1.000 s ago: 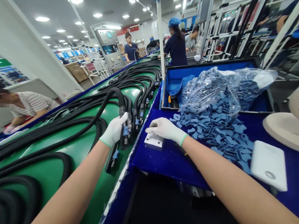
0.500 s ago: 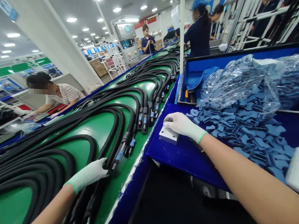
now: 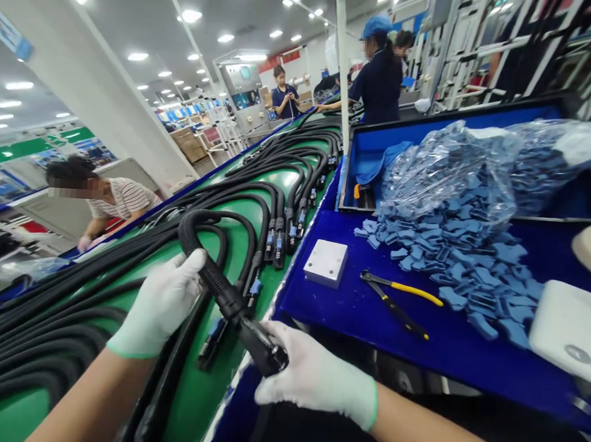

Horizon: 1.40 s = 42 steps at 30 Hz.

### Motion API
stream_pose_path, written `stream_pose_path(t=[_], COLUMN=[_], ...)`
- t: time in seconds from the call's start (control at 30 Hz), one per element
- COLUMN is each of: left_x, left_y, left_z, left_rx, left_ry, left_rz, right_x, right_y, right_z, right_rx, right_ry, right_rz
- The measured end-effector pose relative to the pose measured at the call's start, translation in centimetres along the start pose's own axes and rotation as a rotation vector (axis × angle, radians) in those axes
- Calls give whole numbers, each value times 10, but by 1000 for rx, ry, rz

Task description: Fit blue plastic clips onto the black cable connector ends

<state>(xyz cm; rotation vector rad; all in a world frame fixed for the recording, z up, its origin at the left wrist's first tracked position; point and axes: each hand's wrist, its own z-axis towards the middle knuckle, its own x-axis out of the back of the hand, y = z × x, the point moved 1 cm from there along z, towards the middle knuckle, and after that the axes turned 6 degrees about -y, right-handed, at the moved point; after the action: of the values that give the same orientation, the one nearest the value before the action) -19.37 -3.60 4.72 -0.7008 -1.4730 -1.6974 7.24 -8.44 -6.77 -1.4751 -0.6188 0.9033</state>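
My left hand (image 3: 163,303), in a white glove, is closed around a black corrugated hose (image 3: 216,279). The hose is lifted off the green conveyor belt (image 3: 203,249) and slants down to the right. At its lower end is a dark, glossy end fitting (image 3: 262,346). My right hand (image 3: 311,375), gloved too, grips that fitting, thumb below and fingers above; the palm side is partly hidden. Beneath the held hose another hose end with a blue clip (image 3: 213,329) rests on the belt.
On the blue bench stand a metal block (image 3: 326,261), yellow-and-black pliers (image 3: 401,301), a heap of blue plastic pieces (image 3: 477,272) with a clear bag (image 3: 449,170), and a white device (image 3: 574,331). Many hoses line the belt. Co-workers (image 3: 381,79) stand farther along; another person (image 3: 121,197) leans in at left.
My right hand has left the metal block and come down to the hose's end. My left hand has moved up and left, raising a hose. The pliers have come into sight.
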Motion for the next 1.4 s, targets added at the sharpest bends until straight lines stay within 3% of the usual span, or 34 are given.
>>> stream_pose_path(t=[0.1,0.17,0.23,0.3,0.37,0.43,0.5,0.53,0.63,0.8,0.87,0.97,1.03,1.2,1.4], left_x=[-25,-50,-79,-104,-122,-132,-134,-134,-131,-124,-122,-122,-123,-125,-127], left_y=[23,43,61,70,72,74,78,82,99,118,120,121,122,122,124], left_z=[-7,-24,-46,-64,-71,-67,-57,-52,-39,-27,-24,-20,-18,-17,-15], left_rx=[-89,-416,-848,-1010,-914,-623,-261,-109,101,130,120,116,112,83,87], left_ry=[98,46,-257,-430,-437,-401,-391,-398,-452,-497,-490,-492,-497,-505,-548], left_rz=[155,267,288,237,143,32,-75,-130,-319,-505,-511,-510,-507,-513,-510], right_x=[13,23,33,45,61,82,103,112,127,127,118,98,88,82,90], right_y=[-2,-14,-31,-49,-59,-59,-47,-38,-12,-13,-24,-41,-51,-61,-43], right_z=[-27,-47,-67,-84,-97,-106,-111,-110,-105,-103,-102,-95,-89,-80,-80], right_rx=[-37,-55,-82,-143,-196,-240,-353,-432,-562,-386,-214,135,271,280,151], right_ry=[107,107,82,15,20,238,535,620,649,770,693,477,353,257,344], right_rz=[-52,-178,-342,-464,-527,-694,-1023,-1200,-1454,-1114,-958,-771,-658,-635,-848])
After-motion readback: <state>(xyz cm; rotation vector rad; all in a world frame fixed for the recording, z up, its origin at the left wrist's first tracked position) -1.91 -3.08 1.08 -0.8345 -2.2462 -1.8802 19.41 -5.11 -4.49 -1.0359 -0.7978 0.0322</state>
